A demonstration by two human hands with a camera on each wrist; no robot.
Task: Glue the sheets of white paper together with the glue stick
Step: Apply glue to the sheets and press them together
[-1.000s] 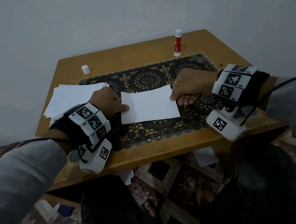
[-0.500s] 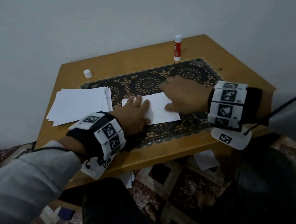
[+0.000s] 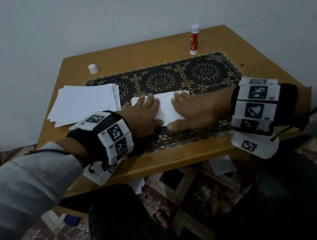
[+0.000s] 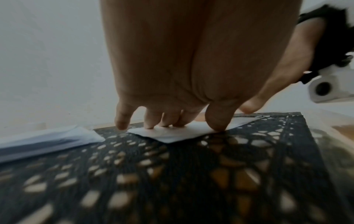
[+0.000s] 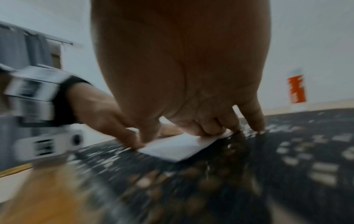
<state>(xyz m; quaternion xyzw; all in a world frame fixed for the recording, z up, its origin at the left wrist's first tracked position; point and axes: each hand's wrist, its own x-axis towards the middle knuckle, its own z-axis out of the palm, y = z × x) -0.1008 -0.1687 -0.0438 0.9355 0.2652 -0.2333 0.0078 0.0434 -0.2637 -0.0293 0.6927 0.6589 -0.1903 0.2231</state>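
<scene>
A white paper sheet (image 3: 165, 108) lies on the black lace mat (image 3: 187, 73) in the middle of the table. My left hand (image 3: 142, 116) lies flat on its left part and my right hand (image 3: 191, 110) flat on its right part, fingers straight and pressing down. The left wrist view shows my left fingertips (image 4: 149, 125) on the paper (image 4: 172, 134). In the right wrist view, the right fingertips (image 5: 210, 130) press the paper (image 5: 178, 148). A red and white glue stick (image 3: 193, 39) stands uncapped at the back right, also seen as the glue stick (image 5: 296, 89).
A stack of white sheets (image 3: 84, 104) lies at the table's left. The white glue cap (image 3: 92, 68) stands at the back left. The wooden table (image 3: 160, 161) backs onto a grey wall. Loose papers (image 3: 221, 164) lie on the patterned floor beneath.
Both hands went from pinching the sheet's side edges to lying flat on top of it. They have slid closer together over the paper.
</scene>
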